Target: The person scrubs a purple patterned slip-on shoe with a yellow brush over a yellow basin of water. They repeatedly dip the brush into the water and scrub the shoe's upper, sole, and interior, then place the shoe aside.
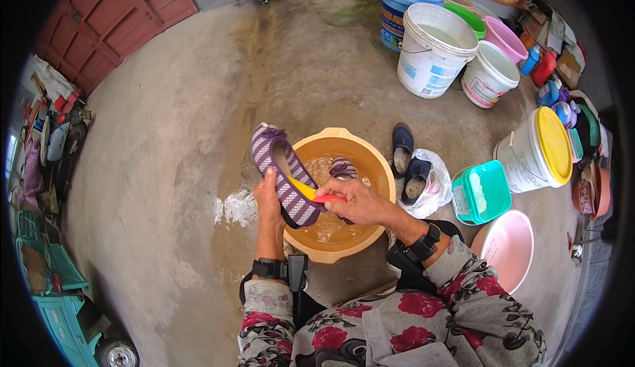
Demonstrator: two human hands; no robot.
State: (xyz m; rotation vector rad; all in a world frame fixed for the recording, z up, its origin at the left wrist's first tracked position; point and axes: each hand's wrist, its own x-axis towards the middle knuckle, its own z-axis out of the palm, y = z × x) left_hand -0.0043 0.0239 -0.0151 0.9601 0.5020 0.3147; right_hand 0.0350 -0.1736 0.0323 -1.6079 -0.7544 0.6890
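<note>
My left hand point(269, 202) grips the side of a purple-and-white striped slip-on shoe point(303, 212), its thumb over the edge of the opening. The shoe is tilted, toe up, above the left side of an orange plastic basin point(389, 173). My right hand point(353, 201) holds a red-and-yellow tool point(303, 187), whose yellow part reaches into the shoe's heel end. It looks like a brush, but no bristles show. Water fills the bottom of the basin, and a matching striped shoe point(343, 167) lies in it, partly hidden behind my right hand.
Dark slip-on shoes point(403, 144) stand right of the basin, one against a clear plastic bag point(438, 188). Farther right are a teal tub point(482, 193), a pink basin point(511, 253) and a yellow-lidded bucket point(531, 153). Several buckets, including a white one point(431, 64), stand behind. A teal vehicle point(64, 317) is at left.
</note>
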